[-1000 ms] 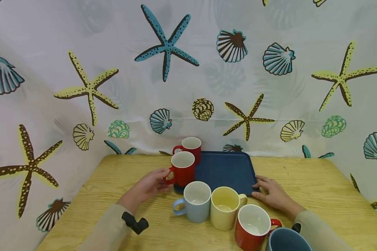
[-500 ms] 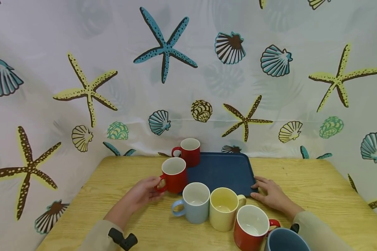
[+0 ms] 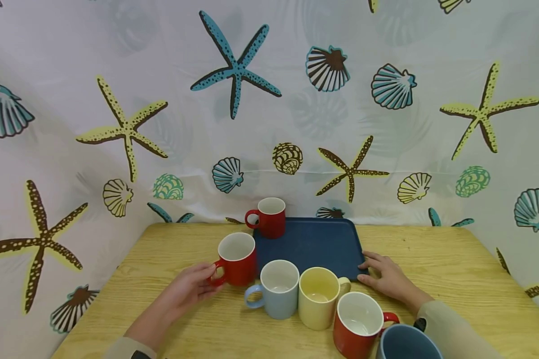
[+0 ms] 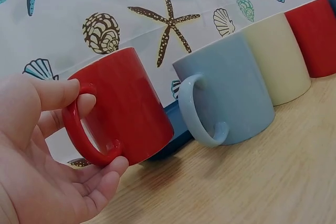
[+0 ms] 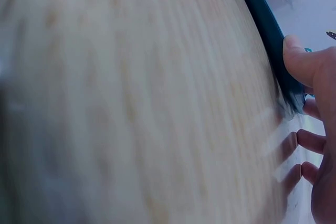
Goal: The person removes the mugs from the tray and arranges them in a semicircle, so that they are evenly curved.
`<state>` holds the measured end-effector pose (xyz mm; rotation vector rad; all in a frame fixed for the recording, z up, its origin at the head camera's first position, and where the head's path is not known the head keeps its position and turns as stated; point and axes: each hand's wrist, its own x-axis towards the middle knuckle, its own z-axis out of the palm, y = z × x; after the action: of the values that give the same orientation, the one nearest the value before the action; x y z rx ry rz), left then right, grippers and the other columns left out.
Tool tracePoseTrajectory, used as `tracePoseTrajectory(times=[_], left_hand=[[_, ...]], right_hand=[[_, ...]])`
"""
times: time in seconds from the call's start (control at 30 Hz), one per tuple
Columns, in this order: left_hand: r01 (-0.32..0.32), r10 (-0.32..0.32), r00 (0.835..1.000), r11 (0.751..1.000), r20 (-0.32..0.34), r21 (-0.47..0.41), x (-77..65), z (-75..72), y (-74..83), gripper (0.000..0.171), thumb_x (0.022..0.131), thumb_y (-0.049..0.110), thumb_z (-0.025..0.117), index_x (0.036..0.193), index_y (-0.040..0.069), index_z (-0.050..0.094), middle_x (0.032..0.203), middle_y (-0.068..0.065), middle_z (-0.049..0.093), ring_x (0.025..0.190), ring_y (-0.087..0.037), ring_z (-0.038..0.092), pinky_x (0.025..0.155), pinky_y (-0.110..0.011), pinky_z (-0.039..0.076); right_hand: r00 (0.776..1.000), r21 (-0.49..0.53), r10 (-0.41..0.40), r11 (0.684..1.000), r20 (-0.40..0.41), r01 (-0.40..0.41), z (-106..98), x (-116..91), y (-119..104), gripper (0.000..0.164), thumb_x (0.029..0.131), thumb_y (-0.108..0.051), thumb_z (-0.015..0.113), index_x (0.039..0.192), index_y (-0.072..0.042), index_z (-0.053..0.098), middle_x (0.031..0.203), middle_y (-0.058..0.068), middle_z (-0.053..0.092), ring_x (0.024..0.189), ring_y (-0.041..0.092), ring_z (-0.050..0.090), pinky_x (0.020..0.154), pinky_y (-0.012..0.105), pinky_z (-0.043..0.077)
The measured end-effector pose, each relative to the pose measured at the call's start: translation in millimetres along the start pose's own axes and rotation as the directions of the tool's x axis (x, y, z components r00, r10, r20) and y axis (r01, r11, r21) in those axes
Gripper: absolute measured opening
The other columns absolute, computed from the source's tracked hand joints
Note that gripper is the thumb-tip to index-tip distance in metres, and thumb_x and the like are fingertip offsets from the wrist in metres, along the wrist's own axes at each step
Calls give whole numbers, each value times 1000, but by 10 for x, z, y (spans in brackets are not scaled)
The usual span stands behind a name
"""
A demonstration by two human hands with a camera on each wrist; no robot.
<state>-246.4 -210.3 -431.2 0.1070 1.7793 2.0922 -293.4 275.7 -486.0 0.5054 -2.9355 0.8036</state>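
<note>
My left hand (image 3: 186, 289) pinches the handle of a red mug (image 3: 238, 267) with a white inside. In the left wrist view, thumb and fingers close around the handle of this upright red mug (image 4: 123, 108). It overlaps the left edge of the dark blue tray (image 3: 314, 244) in the head view. Just right of it stands a light blue mug (image 3: 280, 294). With relaxed fingers, my right hand (image 3: 388, 279) touches the tray's near right corner. Its thumb (image 5: 296, 59) lies against the rim of the tray (image 5: 268, 30) in the right wrist view.
Another red mug (image 3: 271, 222) stands at the tray's back left. In front of the tray, a yellow mug (image 3: 319, 304), a red mug (image 3: 355, 331) and a darker blue mug (image 3: 410, 346) form a slanting row on the wooden table (image 3: 233, 334). A shell-patterned curtain (image 3: 170, 104) hangs behind.
My left hand has drawn the red mug left and toward me, away from the red mug at the back and off the tray's left side. My right hand keeps its place.
</note>
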Motion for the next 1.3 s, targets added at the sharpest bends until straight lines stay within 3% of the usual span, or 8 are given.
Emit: tracePoseTrajectory(times=[0.67,0.97,1.3], left_hand=[[21,-22,1000,999,-22,-35,-445,-101,-152,18,97,22,51,85,14,62,93,-3,62,92,-22,62,86,-33,47],[81,-83,996,994,-30,-78,-617,-140,-201,19,97,25,51,89,12,62,98,-4,61,96,-24,62,88,-34,46],[153,-152,988,987,35,-52,-855,-191,-265,21,98,28,49,99,12,62,103,-2,63,98,-21,60,88,-33,46]], right_hand=[[1000,-4,-17,1000,-10,17,16,4,29,33,85,-43,64,107,-18,68,142,14,40,126,41,34,97,63,28],[1000,-6,-14,1000,-9,14,15,0,38,34,85,-45,63,107,-18,67,142,14,40,126,41,34,97,63,28],[1000,-2,-5,1000,-4,5,17,3,11,34,85,-45,63,107,-18,67,142,14,40,126,41,34,97,63,28]])
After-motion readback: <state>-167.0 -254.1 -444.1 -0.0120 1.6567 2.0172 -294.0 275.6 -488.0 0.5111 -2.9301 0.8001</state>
